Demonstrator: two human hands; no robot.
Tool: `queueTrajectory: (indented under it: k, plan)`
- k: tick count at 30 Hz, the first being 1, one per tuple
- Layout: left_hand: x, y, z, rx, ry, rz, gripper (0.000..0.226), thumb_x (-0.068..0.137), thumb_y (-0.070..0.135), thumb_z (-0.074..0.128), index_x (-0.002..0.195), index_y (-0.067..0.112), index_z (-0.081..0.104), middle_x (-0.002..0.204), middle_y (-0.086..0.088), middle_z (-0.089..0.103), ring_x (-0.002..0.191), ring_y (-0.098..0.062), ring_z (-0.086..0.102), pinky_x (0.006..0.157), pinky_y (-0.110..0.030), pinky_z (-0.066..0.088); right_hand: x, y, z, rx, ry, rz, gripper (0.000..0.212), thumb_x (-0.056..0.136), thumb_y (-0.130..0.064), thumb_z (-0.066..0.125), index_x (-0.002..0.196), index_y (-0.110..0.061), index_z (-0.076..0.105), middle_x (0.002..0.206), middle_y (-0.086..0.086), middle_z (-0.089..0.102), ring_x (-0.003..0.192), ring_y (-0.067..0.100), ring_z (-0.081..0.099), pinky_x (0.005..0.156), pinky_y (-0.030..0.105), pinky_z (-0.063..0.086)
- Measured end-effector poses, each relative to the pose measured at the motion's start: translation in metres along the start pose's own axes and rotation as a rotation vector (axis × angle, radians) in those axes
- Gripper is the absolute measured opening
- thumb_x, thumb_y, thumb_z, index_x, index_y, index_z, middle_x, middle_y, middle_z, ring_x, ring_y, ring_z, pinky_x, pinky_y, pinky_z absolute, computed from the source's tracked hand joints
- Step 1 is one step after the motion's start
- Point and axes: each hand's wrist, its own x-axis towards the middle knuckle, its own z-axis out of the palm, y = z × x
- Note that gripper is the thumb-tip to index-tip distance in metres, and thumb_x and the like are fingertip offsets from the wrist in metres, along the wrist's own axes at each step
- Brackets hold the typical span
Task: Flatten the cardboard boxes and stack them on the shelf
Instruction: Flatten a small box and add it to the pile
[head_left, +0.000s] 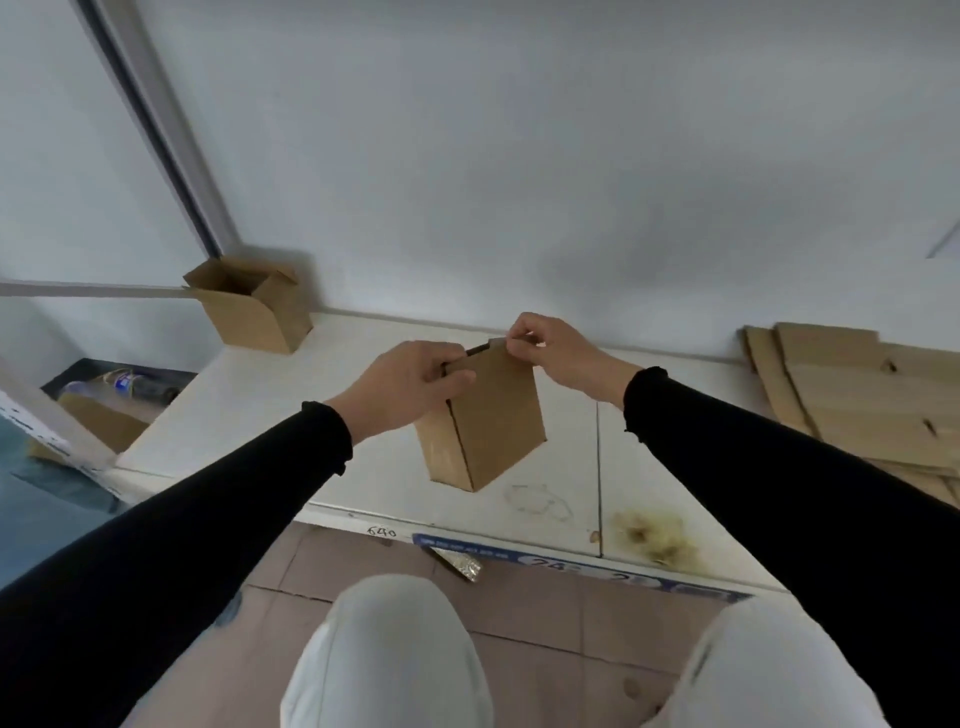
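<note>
Now I am holding a small cardboard box (485, 415) above the white shelf (561, 467), both hands at its top edge.

I am judging that the box may slip or its flap may tear, because I am only pinching the thin top edge. My left hand (410, 387) is curling its fingers and thumb around the near left corner; my right hand (550, 345) is pinching the far top edge. Flattened cardboard (857, 395) is lying at the right, an open box (254, 306) is standing far left.

The flattened cardboard stack (878, 400) runs off the right edge, its extent unseen.
</note>
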Motion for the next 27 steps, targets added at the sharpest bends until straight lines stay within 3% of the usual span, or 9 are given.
queueTrajectory:
  k: [3, 6, 11, 14, 18, 20, 23, 25, 27]
  plan:
    - [0.020, 0.054, 0.039, 0.045, 0.099, -0.101, 0.033, 0.093, 0.040, 0.054, 0.075, 0.013, 0.052, 0.066, 0.006, 0.049, 0.064, -0.016, 0.046, 0.059, -0.031, 0.034, -0.037, 0.029, -0.028, 0.163, 0.050, 0.081, 0.015, 0.102, -0.021, 0.059, 0.116, -0.025, 0.063, 0.120, -0.004, 0.062, 0.105, 0.013, 0.059, 0.098, 0.041, 0.049]
    - [0.039, 0.082, 0.063, 0.034, 0.127, -0.259, 0.041, 0.089, 0.052, 0.055, 0.069, 0.016, 0.051, 0.064, 0.006, 0.050, 0.061, -0.019, 0.052, 0.055, -0.028, 0.040, -0.080, 0.040, -0.039, 0.197, 0.109, 0.119, 0.044, 0.102, -0.039, 0.059, 0.145, -0.037, 0.049, 0.153, -0.013, 0.042, 0.137, 0.006, 0.042, 0.111, 0.033, 0.037]
    - [0.060, 0.079, 0.080, -0.005, 0.059, -0.444, 0.025, 0.092, 0.028, 0.048, 0.074, 0.010, 0.049, 0.071, -0.004, 0.049, 0.069, -0.026, 0.050, 0.055, -0.030, 0.034, -0.140, 0.044, -0.036, 0.275, 0.055, 0.053, 0.065, 0.088, -0.062, 0.062, 0.146, -0.037, 0.048, 0.149, -0.014, 0.048, 0.138, 0.001, 0.041, 0.111, 0.025, 0.032]
    - [0.063, 0.071, 0.088, -0.117, 0.103, -0.577, 0.026, 0.095, 0.028, 0.048, 0.080, 0.007, 0.052, 0.080, -0.007, 0.053, 0.070, -0.023, 0.049, 0.057, -0.031, 0.035, -0.150, 0.061, -0.023, 0.242, -0.009, 0.088, 0.072, 0.086, -0.047, 0.076, 0.147, -0.030, 0.043, 0.141, -0.011, 0.051, 0.130, 0.004, 0.047, 0.101, 0.019, 0.038]
    - [0.059, 0.057, 0.093, -0.214, 0.051, -0.688, 0.044, 0.098, 0.045, 0.050, 0.104, 0.002, 0.058, 0.103, -0.014, 0.066, 0.087, -0.031, 0.066, 0.077, -0.040, 0.059, -0.134, 0.083, -0.021, 0.334, 0.035, 0.149, 0.057, 0.093, -0.028, 0.073, 0.142, -0.024, 0.043, 0.140, -0.003, 0.053, 0.130, 0.011, 0.051, 0.106, 0.029, 0.040]
    - [0.055, 0.049, 0.095, -0.084, 0.148, -0.607, 0.058, 0.095, 0.058, 0.053, 0.116, 0.005, 0.051, 0.113, -0.011, 0.062, 0.095, -0.030, 0.066, 0.074, -0.038, 0.056, -0.124, 0.086, -0.027, 0.359, 0.083, 0.167, 0.049, 0.096, -0.030, 0.069, 0.138, -0.025, 0.044, 0.140, -0.003, 0.053, 0.116, 0.009, 0.058, 0.099, 0.028, 0.043]
    - [0.050, 0.047, 0.099, 0.145, 0.248, -0.167, 0.047, 0.096, 0.059, 0.053, 0.125, 0.023, 0.062, 0.126, 0.001, 0.054, 0.119, -0.020, 0.048, 0.098, -0.036, 0.041, -0.113, 0.088, -0.028, 0.262, 0.095, 0.129, 0.033, 0.098, -0.032, 0.064, 0.129, -0.029, 0.052, 0.136, -0.007, 0.056, 0.103, 0.005, 0.062, 0.092, 0.028, 0.046]
    - [0.045, 0.049, 0.102, 0.187, 0.093, 0.012, 0.045, 0.092, 0.061, 0.055, 0.127, 0.034, 0.065, 0.127, 0.008, 0.059, 0.121, -0.015, 0.048, 0.107, -0.038, 0.037, -0.110, 0.088, -0.022, 0.205, 0.091, 0.106, 0.029, 0.100, -0.033, 0.061, 0.128, -0.029, 0.056, 0.134, -0.010, 0.059, 0.105, 0.007, 0.063, 0.095, 0.030, 0.048]
    - [0.042, 0.046, 0.105, 0.240, -0.091, 0.012, 0.068, 0.083, 0.069, 0.056, 0.142, 0.036, 0.052, 0.131, 0.009, 0.059, 0.122, -0.017, 0.049, 0.110, -0.042, 0.036, -0.111, 0.087, -0.017, 0.151, 0.108, 0.105, 0.031, 0.101, -0.033, 0.057, 0.131, -0.027, 0.055, 0.134, -0.009, 0.060, 0.108, 0.010, 0.063, 0.095, 0.032, 0.047]
